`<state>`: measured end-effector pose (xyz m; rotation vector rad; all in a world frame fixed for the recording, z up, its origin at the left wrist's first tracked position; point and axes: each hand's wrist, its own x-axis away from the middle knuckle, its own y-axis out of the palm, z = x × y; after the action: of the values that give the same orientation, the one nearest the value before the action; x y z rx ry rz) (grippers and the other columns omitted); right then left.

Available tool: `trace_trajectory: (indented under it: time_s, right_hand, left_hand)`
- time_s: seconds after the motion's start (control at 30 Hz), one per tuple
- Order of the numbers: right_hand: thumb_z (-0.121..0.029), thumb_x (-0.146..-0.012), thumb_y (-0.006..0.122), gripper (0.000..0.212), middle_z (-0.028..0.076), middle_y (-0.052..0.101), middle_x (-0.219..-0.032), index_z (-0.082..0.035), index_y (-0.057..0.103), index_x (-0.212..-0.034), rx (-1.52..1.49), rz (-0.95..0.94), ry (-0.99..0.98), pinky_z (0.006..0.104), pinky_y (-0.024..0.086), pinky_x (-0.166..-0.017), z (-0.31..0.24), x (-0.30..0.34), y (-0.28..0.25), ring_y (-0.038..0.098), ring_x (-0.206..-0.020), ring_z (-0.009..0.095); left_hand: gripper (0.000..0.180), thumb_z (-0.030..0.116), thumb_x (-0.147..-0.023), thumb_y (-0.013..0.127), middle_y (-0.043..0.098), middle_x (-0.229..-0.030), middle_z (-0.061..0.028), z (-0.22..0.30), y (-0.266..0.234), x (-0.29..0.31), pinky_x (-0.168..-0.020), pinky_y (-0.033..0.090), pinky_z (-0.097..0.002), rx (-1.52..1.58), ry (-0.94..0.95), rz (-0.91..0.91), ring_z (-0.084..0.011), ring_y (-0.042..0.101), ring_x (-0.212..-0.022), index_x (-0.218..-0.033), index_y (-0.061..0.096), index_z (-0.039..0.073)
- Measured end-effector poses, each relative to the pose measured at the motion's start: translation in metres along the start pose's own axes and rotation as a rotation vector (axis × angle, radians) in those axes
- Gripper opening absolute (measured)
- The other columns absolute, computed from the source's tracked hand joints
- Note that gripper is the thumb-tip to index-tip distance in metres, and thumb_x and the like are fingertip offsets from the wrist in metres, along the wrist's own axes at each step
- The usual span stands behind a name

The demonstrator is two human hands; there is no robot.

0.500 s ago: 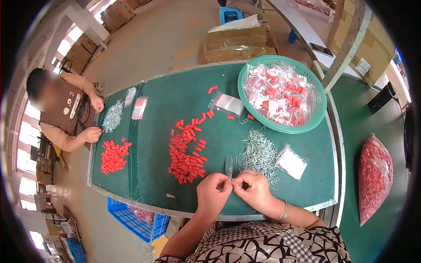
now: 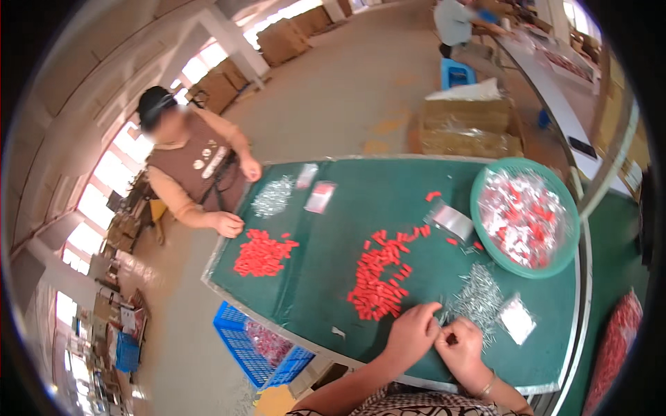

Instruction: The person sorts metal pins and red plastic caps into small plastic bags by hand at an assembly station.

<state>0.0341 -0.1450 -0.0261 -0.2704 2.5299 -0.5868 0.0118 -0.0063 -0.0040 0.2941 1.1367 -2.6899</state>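
My left hand (image 2: 415,331) and my right hand (image 2: 461,344) meet over the near edge of the green table (image 2: 312,270). Both are closed in a pinch at what looks like a small clear plastic bag (image 2: 443,315), faint and blurred. To the left of my hands lies a pile of red plastic plugs (image 2: 378,281). Just beyond my right hand is a heap of silver screws (image 2: 477,295), with a stack of clear bags (image 2: 517,320) at its right. A green basket (image 2: 474,208) of filled bags with red pieces stands at the far right.
Across the table at left, a person (image 2: 198,159) sits by more red plugs (image 2: 262,254) and screws (image 2: 272,197). More bags (image 2: 452,222) lie near the basket. A blue crate (image 2: 239,343) is below the table's near edge. A cardboard box (image 2: 472,143) stands beyond the table.
My view has swung left and up, so the table and my hands appear further right and lower. Both hands stay close together. The clear bag between the fingertips shows less distinctly.
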Motion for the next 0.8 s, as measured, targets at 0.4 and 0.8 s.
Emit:
trace_trajectory:
  time_s: [0.4,0.8]
  right_hand:
    - [-0.015,-0.055,0.084,0.063,0.012,0.055,-0.120,-0.007,0.062,-0.113,0.075,-0.348,-0.240,0.0459,0.043,-0.097,-0.016,-0.029,-0.021,0.054,-0.111,0.033]
    - [-0.033,-0.057,0.086,0.049,0.005,0.065,-0.104,-0.010,0.069,-0.097,0.093,-0.318,-0.325,0.0512,0.039,-0.102,-0.007,-0.026,-0.021,0.057,-0.110,0.027]
  left_hand:
    - [0.073,0.002,-0.080,0.064,0.056,-0.072,-0.0056,-0.006,-0.036,0.002,-0.059,0.047,-0.0301,0.226,-0.167,-0.199,-0.0171,0.056,-0.060,-0.145,0.032,0.012]
    - [0.071,0.003,-0.084,0.062,0.056,-0.075,-0.0059,-0.007,-0.044,0.001,-0.062,0.047,-0.0284,0.337,-0.229,-0.469,-0.0133,0.056,-0.065,-0.147,0.029,0.010]
